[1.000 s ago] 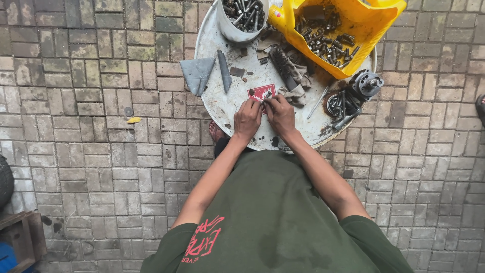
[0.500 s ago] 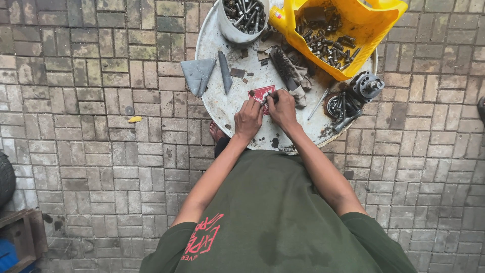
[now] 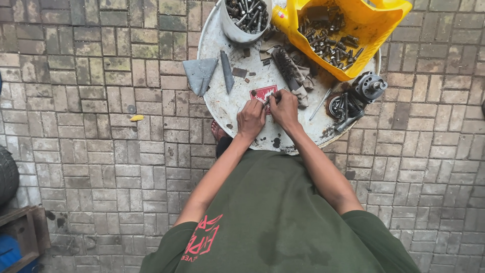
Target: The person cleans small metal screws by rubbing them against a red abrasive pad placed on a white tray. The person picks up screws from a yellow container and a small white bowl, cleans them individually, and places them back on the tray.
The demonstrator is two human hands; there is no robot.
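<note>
Both my hands are together over a round, dirty metal tray on the paving. My left hand and my right hand pinch a small red packet that lies on the tray, fingers curled around it. A thin metal piece sticks out between my fingers; what it is I cannot tell.
On the tray stand a white bucket of bolts, a yellow bin of metal parts, a grey folded sheet, a flat file and a wire brush. Black machine parts sit at the right rim. A tyre lies left.
My hands stay on the red packet with only slight finger movement. The view has shifted a little.
</note>
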